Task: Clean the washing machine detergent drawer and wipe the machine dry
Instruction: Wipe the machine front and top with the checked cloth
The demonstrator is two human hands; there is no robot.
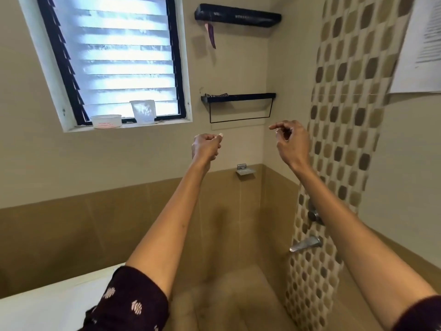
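Both my arms are raised toward the back wall of a tiled bathroom. My left hand (206,145) is closed in a fist below the lower black wall shelf (238,97); a small pale bit shows at its fingertips, and I cannot tell what it is. My right hand (292,142) is to the right of it, fingers loosely curled and apart, index finger pointing left, with nothing in it. A white flat surface (55,299) at the bottom left may be the washing machine's top. No detergent drawer and no cloth are in view.
A louvred window (114,58) has a white tub (106,121) and a clear cup (143,111) on its sill. An upper black shelf (237,15), a metal soap dish (244,170) and a tap (306,243) are on the walls. A thin line (358,94) runs across the right wall.
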